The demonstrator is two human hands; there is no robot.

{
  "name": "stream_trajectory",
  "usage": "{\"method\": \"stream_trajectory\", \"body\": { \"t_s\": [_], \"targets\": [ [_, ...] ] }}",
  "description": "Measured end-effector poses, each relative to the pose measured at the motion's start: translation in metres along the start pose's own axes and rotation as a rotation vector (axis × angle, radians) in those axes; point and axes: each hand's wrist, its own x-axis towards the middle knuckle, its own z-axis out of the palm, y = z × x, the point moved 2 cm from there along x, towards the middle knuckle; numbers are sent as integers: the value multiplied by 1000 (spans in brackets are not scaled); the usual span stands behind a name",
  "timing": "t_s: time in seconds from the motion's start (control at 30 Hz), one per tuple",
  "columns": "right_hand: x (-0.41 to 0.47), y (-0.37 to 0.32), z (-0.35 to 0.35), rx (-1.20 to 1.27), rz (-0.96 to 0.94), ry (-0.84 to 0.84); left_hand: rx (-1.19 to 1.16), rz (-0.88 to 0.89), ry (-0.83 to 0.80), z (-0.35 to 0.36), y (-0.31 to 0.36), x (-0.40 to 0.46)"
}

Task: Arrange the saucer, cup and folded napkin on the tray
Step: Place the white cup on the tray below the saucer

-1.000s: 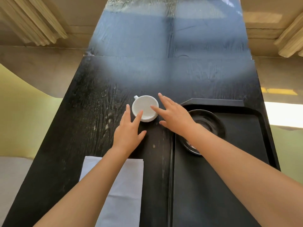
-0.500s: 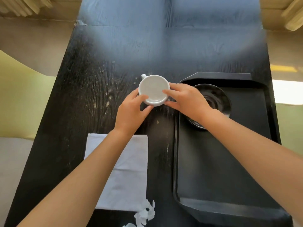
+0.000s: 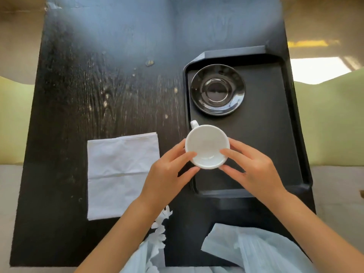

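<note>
A white cup is held between both hands above the left edge of the black tray, its handle pointing away from me. My left hand grips its left side and my right hand grips its right side. A glossy black saucer lies in the tray's far left corner, with nothing on it. The folded white napkin lies flat on the black wooden table, left of the tray.
The table's near edge runs along the bottom of the view, with pale blue clothing and a white lace trim hanging over it. Pale green seating flanks both long sides of the table.
Both hands closed on the cup and lifted it off the table, carrying it toward me and rightward over the tray's left edge. The view has tilted further down.
</note>
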Motion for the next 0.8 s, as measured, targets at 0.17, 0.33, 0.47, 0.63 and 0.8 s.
{"method": "stream_trajectory", "body": {
  "t_s": [0.17, 0.33, 0.47, 0.63, 0.8],
  "targets": [
    [-42, 2, 6, -3, 52, 17, -43, 43, -51, 19, 6, -22],
    [-64, 7, 20, -23, 72, -26, -9, 66, -104, 39, 6, -34],
    [-71, 12, 26, -19, 105, -63, 17, 61, -149, 48, 3, -35],
    [-73, 13, 28, -39, 112, -59, 49, 78, -155, 49, 1, -34],
    [-75, 12, 29, -8, 151, -64, 47, 58, -179, 50, 2, -39]
  ]
}}
